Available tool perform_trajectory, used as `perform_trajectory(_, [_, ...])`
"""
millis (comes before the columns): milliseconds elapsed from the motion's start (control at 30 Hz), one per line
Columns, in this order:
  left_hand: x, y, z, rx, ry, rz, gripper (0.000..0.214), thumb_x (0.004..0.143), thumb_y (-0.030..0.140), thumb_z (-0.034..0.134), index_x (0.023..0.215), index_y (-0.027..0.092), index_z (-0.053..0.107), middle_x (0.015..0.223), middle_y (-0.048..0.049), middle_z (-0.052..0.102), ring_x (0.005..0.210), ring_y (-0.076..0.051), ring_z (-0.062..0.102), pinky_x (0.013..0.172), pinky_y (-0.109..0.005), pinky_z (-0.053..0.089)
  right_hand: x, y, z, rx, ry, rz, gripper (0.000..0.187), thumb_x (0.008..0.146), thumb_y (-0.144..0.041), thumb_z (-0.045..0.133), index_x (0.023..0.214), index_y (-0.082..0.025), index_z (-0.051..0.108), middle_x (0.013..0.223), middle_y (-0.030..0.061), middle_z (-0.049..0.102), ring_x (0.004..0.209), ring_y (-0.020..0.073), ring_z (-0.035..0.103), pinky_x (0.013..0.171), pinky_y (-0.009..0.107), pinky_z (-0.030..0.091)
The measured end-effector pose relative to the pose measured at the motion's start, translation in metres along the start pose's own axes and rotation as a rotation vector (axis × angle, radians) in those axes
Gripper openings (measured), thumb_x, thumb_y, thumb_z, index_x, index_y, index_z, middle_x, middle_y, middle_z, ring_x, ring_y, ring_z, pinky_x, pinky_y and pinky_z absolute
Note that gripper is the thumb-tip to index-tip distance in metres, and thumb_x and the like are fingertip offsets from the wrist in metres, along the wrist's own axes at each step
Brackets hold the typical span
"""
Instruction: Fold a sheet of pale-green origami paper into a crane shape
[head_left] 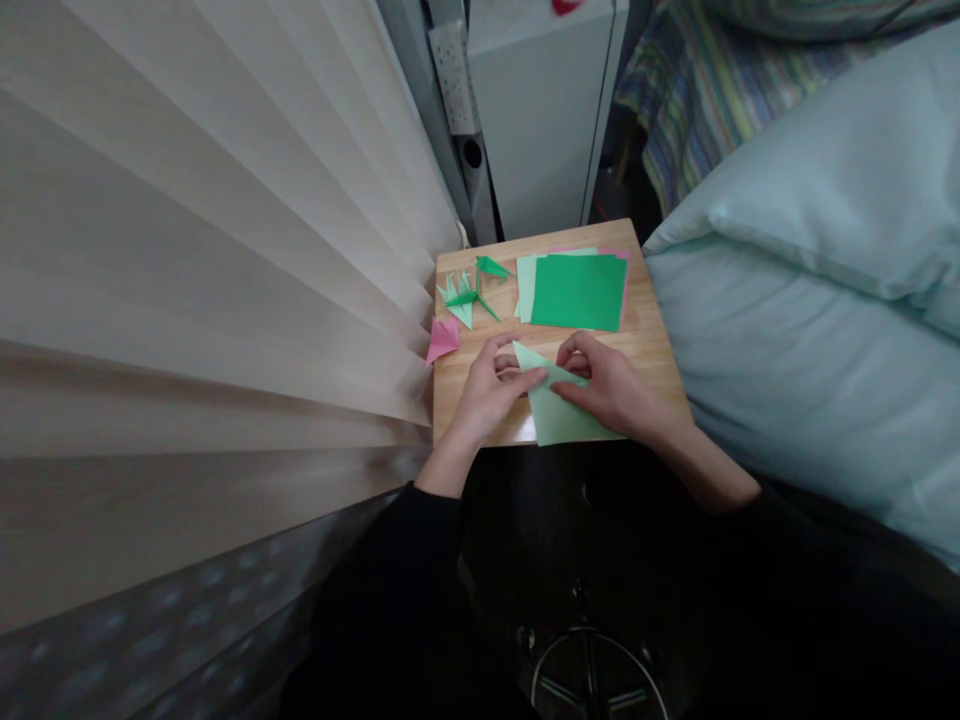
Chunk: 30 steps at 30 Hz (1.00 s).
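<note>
A pale green sheet of origami paper (566, 418), folded into a triangle, is held between my hands over the front edge of a small wooden table (660, 375). My left hand (495, 385) pinches its upper left part with thumb and fingers. On the paper's right side, my right hand (600, 380) grips the folded edge, thumb toward me. Part of the sheet is hidden behind my right fingers. Beyond my hands lies a stack of square papers with a dark green sheet (579, 290) on top; light green and pink edges show beneath it.
Folded green paper cranes (461, 296) and a pink folded piece (443, 340) sit at the table's left side. A pleated curtain (300, 300) borders the left. Pale bedding (810, 290) rises at the right, and a white cabinet (540, 120) stands behind the table.
</note>
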<state>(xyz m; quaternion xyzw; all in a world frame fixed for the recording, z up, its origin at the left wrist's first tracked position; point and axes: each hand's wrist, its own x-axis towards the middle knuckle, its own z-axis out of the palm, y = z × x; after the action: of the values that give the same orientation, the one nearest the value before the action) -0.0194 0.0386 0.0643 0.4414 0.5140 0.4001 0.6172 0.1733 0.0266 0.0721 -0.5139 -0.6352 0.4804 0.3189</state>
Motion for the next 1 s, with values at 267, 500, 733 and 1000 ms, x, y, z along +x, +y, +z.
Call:
perform_trajectory(267, [0.005, -0.005, -0.006, -0.08, -0.002, -0.003, 0.047, 0.061, 0.024, 0.094, 0.099, 0.015, 0.067, 0.092, -0.0049, 0.08, 0.083, -0.017, 0.074, 0.084, -0.032, 0.058, 0.002, 0.001, -0.013, 0.163, -0.059, 0.045, 0.03, 0.085, -0.044, 0.075, 0.102, -0.022, 0.065, 0.083, 0.0043, 0.078, 0.079, 0.023, 0.072, 0.069, 0.033, 0.051])
perform_trajectory(500, [0.0, 0.008, -0.016, -0.184, -0.06, -0.044, 0.051, 0.062, 0.028, 0.095, 0.107, 0.017, 0.073, 0.102, -0.0071, 0.082, 0.088, -0.022, 0.077, 0.086, -0.037, 0.061, 0.011, 0.009, -0.029, 0.259, -0.079, 0.089, 0.03, 0.071, -0.043, 0.084, 0.086, -0.021, 0.071, 0.08, 0.0025, 0.074, 0.075, 0.0195, 0.066, 0.07, 0.034, 0.05])
perform_trajectory(733, [0.002, 0.004, -0.027, -0.081, -0.077, -0.092, 0.041, 0.064, 0.025, 0.095, 0.097, 0.014, 0.074, 0.087, -0.0067, 0.081, 0.079, -0.018, 0.076, 0.08, -0.032, 0.06, 0.011, 0.016, -0.037, 0.141, 0.141, 0.129, 0.029, 0.075, -0.044, 0.082, 0.071, -0.023, 0.062, 0.07, 0.0021, 0.064, 0.064, 0.019, 0.055, 0.059, 0.034, 0.043])
perform_trajectory(1000, [-0.004, 0.005, -0.008, -0.209, -0.047, -0.246, 0.039, 0.061, 0.03, 0.098, 0.092, 0.015, 0.081, 0.095, -0.0099, 0.081, 0.077, -0.021, 0.074, 0.075, -0.036, 0.061, 0.011, 0.024, -0.024, 0.151, 0.182, 0.078, 0.035, 0.076, -0.048, 0.083, 0.071, -0.023, 0.058, 0.066, -0.0004, 0.06, 0.061, 0.017, 0.054, 0.052, 0.03, 0.043])
